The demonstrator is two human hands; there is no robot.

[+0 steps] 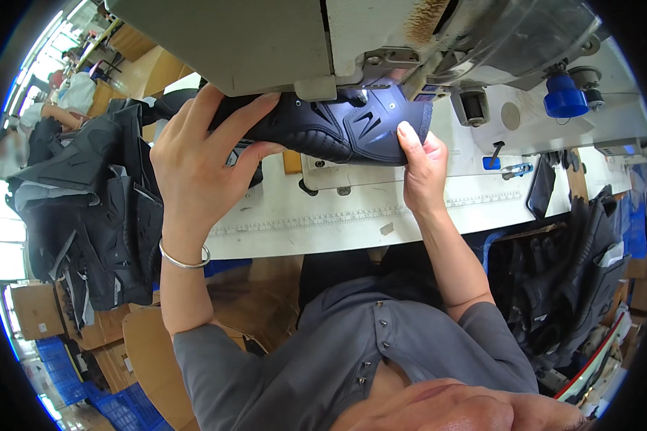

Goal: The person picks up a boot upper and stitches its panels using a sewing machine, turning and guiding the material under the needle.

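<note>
A black moulded piece [323,129], stiff and ribbed with stitched panels and small rivets, lies under the head of a sewing machine [266,43]. It looks like a boot upper or a protective guard; I cannot tell which. My left hand [205,151] grips its left part, with fingers over the top and thumb along the near edge. At the right end, my right hand [424,165] pinches the rim, thumb on top. The needle area is mostly hidden behind the machine head.
A white worktable [302,215] carries a printed ruler strip [366,215]. Small blue-handled snips [517,171] and a dark phone [541,188] lie at the right. Piles of black pieces [101,208] are at the left and lower right [568,273]. Cardboard boxes [37,310] and blue crates [61,370] stand lower left.
</note>
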